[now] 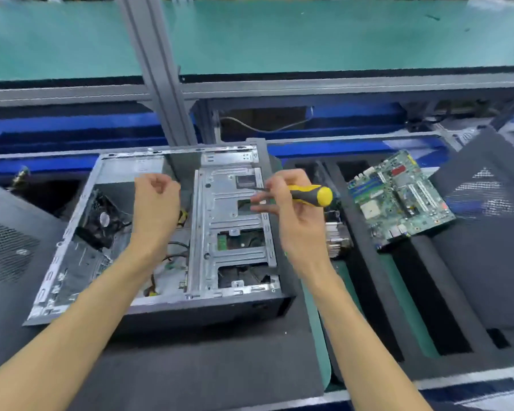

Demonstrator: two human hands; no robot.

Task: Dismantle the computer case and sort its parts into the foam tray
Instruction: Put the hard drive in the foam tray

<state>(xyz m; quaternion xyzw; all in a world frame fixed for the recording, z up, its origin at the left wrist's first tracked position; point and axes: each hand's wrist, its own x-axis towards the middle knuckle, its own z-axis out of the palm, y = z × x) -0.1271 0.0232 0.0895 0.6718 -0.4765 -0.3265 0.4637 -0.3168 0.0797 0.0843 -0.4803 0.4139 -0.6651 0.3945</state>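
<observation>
Head view: the computer case (149,232) is lying open at centre frame. My right hand (291,209) is grasping the screwdriver (312,194) over the drive cage (232,221); my left hand (156,200) is hovering, fingers (158,182) clenched on nothing. The motherboard (398,200) is resting on the foam tray (445,286), right of frame.

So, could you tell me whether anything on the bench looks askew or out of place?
The motherboard sits tilted across the foam tray, one corner propped up rather than flat in a slot. Otherwise nothing stands out.
</observation>
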